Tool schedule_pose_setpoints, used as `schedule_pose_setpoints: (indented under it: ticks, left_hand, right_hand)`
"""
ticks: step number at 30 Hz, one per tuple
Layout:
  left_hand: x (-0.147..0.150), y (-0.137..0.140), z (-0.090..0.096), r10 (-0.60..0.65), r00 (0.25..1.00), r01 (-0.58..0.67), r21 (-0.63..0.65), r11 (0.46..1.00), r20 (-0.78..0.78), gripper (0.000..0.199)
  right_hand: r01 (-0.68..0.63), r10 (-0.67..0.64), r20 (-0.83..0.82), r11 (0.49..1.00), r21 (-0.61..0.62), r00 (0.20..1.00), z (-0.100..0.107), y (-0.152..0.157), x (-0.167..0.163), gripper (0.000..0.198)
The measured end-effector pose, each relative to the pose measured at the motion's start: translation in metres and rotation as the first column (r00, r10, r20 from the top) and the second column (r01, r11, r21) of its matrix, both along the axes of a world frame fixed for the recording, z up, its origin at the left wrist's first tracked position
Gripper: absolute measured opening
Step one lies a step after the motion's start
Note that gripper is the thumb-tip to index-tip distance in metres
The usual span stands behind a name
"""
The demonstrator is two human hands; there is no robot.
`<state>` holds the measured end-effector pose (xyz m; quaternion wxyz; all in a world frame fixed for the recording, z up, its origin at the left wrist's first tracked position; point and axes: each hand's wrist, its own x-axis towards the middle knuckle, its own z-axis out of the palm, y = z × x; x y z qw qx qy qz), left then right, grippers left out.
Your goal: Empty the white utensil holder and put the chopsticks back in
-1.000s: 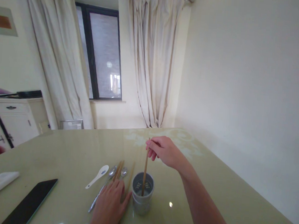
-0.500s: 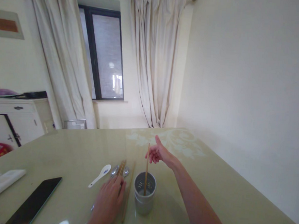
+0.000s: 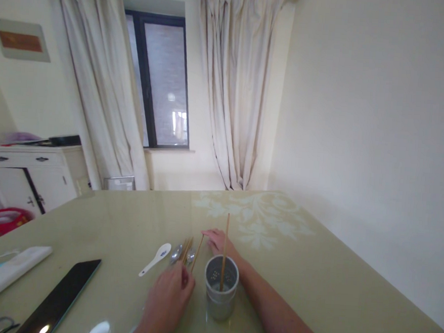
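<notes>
White case (image 3: pixel 7 277): far left of the metal cup (image 3: pixel 220 294), at the table's (image 3: pixel 332 275) left edge, lying flat.
Black phone (image 3: pixel 60 302): left of the metal cup, flat on the table, screen up and dark.
White spoon (image 3: pixel 155 259): left of the metal cup and a little farther back, lying on the table with its bowl pointing away from the person.
Metal spoons (image 3: pixel 181 253): between the white spoon and the metal cup, bowls side by side; their handles run under the left hand (image 3: pixel 166 304).
Loose chopsticks (image 3: pixel 189 250): just left of the metal cup, lying among the metal spoons; one is lifted at its far end.
Left hand: just left of the metal cup, palm down on the spoon handles and chopsticks, fingertips pressed to the near ends; grip narrow, whether it pinches one I cannot tell.
Metal cup: on the table in front of the person, upright, perforated inner wall, between the two hands.
Standing chopstick (image 3: pixel 224 250): inside the metal cup, nearly upright, its top well above the rim, touched by no hand.
Right hand (image 3: pixel 217 241): just behind the metal cup, forearm passing the cup's right side; fingertips meet the far end of the lifted chopstick, grip narrow on it.
Curtains (image 3: pixel 238 86): far behind the metal cup, either side of a dark window (image 3: pixel 163 81).
</notes>
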<state>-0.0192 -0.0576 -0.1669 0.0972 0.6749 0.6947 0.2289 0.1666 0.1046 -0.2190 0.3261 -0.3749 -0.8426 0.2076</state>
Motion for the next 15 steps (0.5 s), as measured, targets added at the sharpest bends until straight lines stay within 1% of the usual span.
schedule_pose_setpoints:
  ticks: [3,5,6,7,8,10,11,13,15]
  left_hand:
    - [-0.01,0.002,0.014,0.06,0.984,-0.068,0.042,0.997,0.167,0.025]
    - [-0.012,0.001,0.023,0.028,0.938,-0.062,0.087,0.994,0.346,0.032]
    - [-0.012,0.001,0.028,-0.01,0.89,-0.049,0.118,0.992,0.456,0.036]
    - [-0.01,-0.001,0.032,-0.053,0.822,-0.041,0.151,0.988,0.567,0.041]
    - [-0.009,-0.002,0.036,-0.093,0.739,-0.045,0.187,0.981,0.667,0.048]
    - [-0.005,-0.006,0.041,-0.137,0.581,-0.101,0.238,0.966,0.802,0.064]
    - [-0.003,-0.008,0.042,-0.146,0.528,-0.126,0.247,0.961,0.837,0.069]
    - [0.001,-0.012,0.045,-0.167,0.467,-0.134,0.256,0.957,0.869,0.07]
    - [0.004,-0.014,0.05,-0.197,0.427,-0.099,0.262,0.96,0.883,0.065]
  right_hand:
    - [0.009,-0.011,0.056,0.999,0.043,0.998,-0.002,0.005,-0.003,0.071]
    - [-0.005,-0.002,0.114,0.998,0.067,0.993,-0.001,0.005,-0.007,0.077]
    - [-0.025,0.012,0.149,0.996,0.08,0.989,0.0,0.004,-0.01,0.076]
    - [-0.05,0.032,0.184,0.994,0.095,0.982,0.001,0.003,-0.014,0.072]
    - [-0.078,0.052,0.219,0.991,0.109,0.974,0.002,0.001,-0.017,0.066]
    - [-0.125,0.084,0.278,0.983,0.132,0.957,0.005,-0.002,-0.023,0.053]
    - [-0.14,0.093,0.301,0.98,0.141,0.949,0.006,-0.003,-0.025,0.048]
    - [-0.157,0.097,0.334,0.975,0.157,0.938,0.008,-0.004,-0.027,0.04]
    - [-0.167,0.096,0.357,0.971,0.172,0.929,0.01,-0.003,-0.025,0.036]
